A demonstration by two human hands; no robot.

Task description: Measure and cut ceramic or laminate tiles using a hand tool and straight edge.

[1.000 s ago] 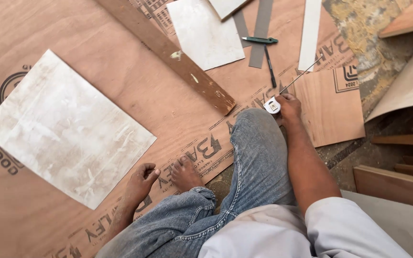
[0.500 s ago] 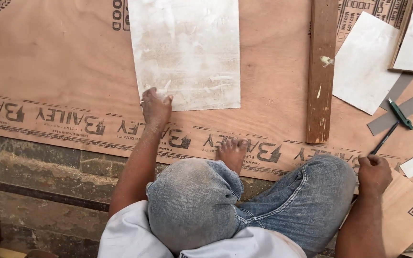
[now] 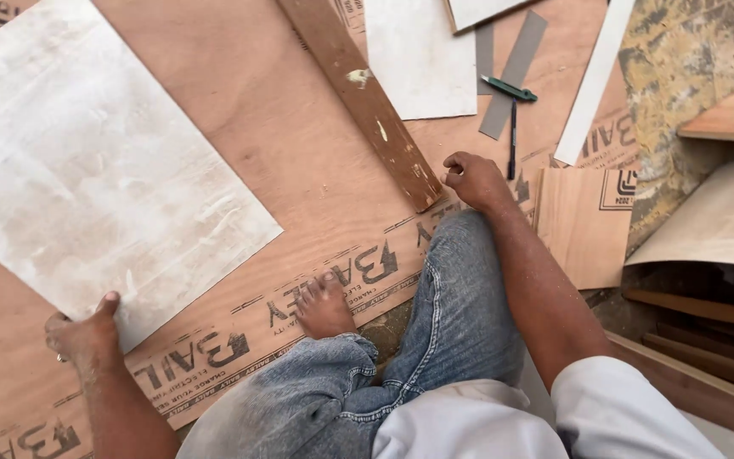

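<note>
**Below: hands on sheet and batten**

We see the left hand (image 3: 87, 336) pinching the near corner of the pale laminate sheet (image 3: 95, 170) lying on the plywood board (image 3: 299, 153). Right hand (image 3: 473, 178), loosely curled and empty, rests beside the wooden batten (image 3: 363, 93); a pencil (image 3: 512, 140) lies just right.

**Wood, laminate and denim on the floor**

The plywood sheet (image 3: 299, 153) is seen as matt, reddish and smooth. The pale laminate sheet (image 3: 95, 170) is smeared and slightly glossy. The wooden batten (image 3: 358, 93) looks rough and glue-spotted. Faded denim jeans (image 3: 460, 323) are worn. The stone floor (image 3: 673, 93) appears mottled.
</note>
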